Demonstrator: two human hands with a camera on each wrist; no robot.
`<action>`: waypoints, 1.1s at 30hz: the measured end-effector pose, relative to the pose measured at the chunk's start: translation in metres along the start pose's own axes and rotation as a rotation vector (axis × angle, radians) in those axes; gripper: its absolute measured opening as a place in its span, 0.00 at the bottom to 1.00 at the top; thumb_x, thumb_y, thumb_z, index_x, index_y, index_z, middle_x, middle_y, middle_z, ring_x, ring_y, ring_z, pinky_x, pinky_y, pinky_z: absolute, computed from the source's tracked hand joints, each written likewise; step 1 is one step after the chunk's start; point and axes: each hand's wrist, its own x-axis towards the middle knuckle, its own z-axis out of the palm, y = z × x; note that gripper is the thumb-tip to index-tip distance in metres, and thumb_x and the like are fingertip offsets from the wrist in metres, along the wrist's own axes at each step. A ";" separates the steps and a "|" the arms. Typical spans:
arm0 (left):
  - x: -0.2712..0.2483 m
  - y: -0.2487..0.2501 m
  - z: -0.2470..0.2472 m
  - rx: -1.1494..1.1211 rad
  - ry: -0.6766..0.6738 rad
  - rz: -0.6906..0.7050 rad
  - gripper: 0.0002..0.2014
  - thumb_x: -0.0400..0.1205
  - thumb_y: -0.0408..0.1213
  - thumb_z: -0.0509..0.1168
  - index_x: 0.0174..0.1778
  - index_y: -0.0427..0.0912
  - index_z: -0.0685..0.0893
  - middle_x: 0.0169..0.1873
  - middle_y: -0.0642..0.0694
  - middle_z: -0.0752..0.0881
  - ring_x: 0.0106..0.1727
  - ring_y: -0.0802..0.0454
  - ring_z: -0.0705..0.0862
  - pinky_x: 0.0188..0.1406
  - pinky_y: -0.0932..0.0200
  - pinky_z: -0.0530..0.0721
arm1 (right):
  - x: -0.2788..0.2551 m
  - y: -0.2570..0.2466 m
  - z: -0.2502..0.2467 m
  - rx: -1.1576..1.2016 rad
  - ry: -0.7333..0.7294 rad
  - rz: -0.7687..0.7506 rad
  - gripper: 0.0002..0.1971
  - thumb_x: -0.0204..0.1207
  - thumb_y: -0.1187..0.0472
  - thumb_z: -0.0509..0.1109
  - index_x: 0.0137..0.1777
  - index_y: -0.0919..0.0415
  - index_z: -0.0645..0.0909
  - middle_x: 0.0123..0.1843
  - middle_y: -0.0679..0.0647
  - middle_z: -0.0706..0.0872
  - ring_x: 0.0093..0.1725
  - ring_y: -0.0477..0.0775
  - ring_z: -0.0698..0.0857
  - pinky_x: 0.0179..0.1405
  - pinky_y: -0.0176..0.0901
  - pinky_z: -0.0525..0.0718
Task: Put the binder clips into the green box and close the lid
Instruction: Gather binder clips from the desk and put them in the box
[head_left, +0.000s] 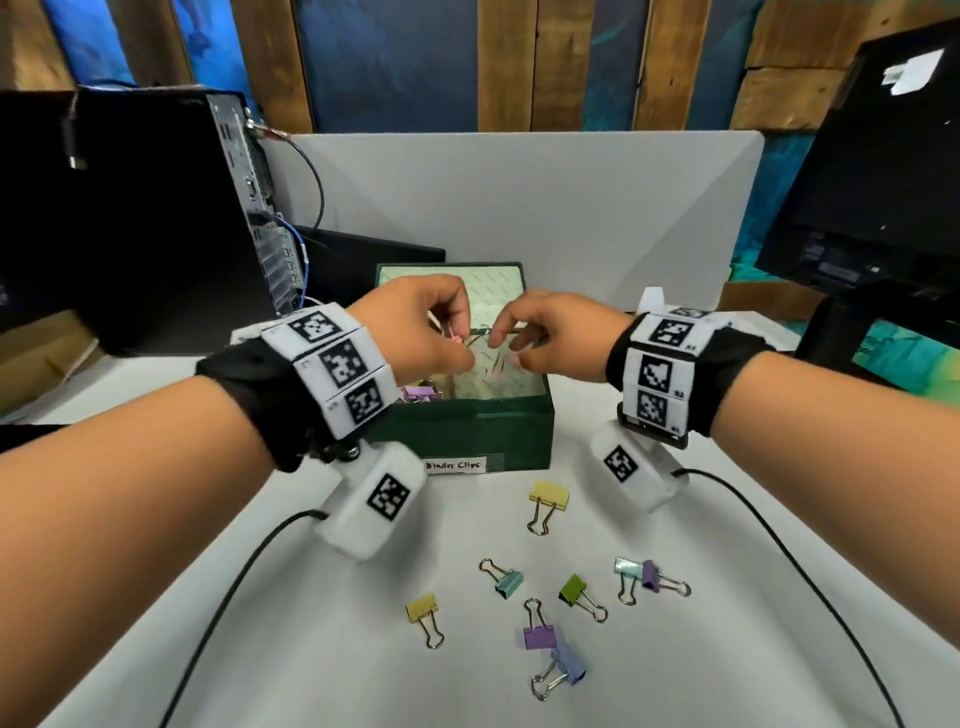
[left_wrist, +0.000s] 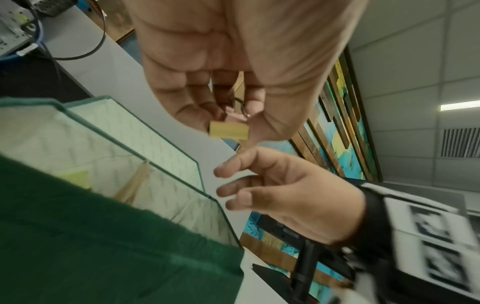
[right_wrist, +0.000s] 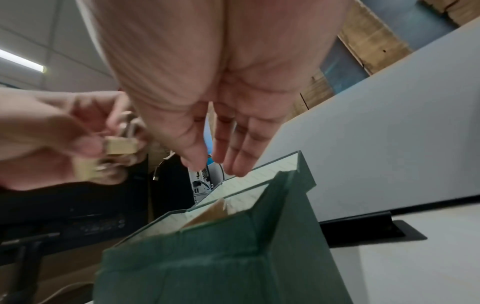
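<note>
The green box (head_left: 467, 431) labelled "Binder Clips" stands open mid-table, its lid (head_left: 498, 278) tipped up at the back. My left hand (head_left: 460, 345) hovers over the box and pinches a small pale binder clip (left_wrist: 228, 129) by its wire handles; the same clip (right_wrist: 120, 146) looks tan from the right wrist. My right hand (head_left: 504, 345) hangs beside it over the box, with relaxed fingers (right_wrist: 221, 162) holding nothing. A purple clip (head_left: 415, 392) lies inside the box. Several loose clips lie on the table in front, among them a yellow one (head_left: 548, 493) and a green one (head_left: 574, 590).
A black computer tower (head_left: 156, 208) stands at the left and a monitor (head_left: 857, 182) at the right. A grey divider panel (head_left: 519, 197) rises behind the box. Black wrist-camera cables (head_left: 234, 597) trail across the white table on both sides.
</note>
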 end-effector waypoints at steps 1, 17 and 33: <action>0.008 0.002 0.002 -0.007 0.020 0.006 0.08 0.68 0.30 0.71 0.40 0.39 0.81 0.30 0.56 0.81 0.26 0.58 0.76 0.31 0.62 0.79 | -0.004 0.002 0.001 0.037 -0.005 0.008 0.13 0.74 0.68 0.68 0.46 0.46 0.81 0.52 0.46 0.78 0.52 0.48 0.84 0.58 0.46 0.84; 0.007 -0.006 0.031 0.137 -0.169 0.053 0.13 0.73 0.40 0.71 0.53 0.50 0.83 0.50 0.49 0.83 0.49 0.53 0.84 0.46 0.64 0.80 | -0.102 0.032 0.012 -0.120 -0.715 0.202 0.23 0.63 0.48 0.80 0.57 0.35 0.78 0.51 0.45 0.83 0.41 0.41 0.80 0.51 0.39 0.81; -0.077 -0.011 0.053 0.497 -0.865 0.107 0.33 0.73 0.46 0.71 0.72 0.70 0.65 0.58 0.60 0.75 0.32 0.72 0.71 0.47 0.68 0.76 | -0.112 0.025 0.033 -0.220 -0.608 0.073 0.17 0.73 0.61 0.68 0.59 0.43 0.78 0.53 0.43 0.78 0.44 0.44 0.79 0.53 0.40 0.82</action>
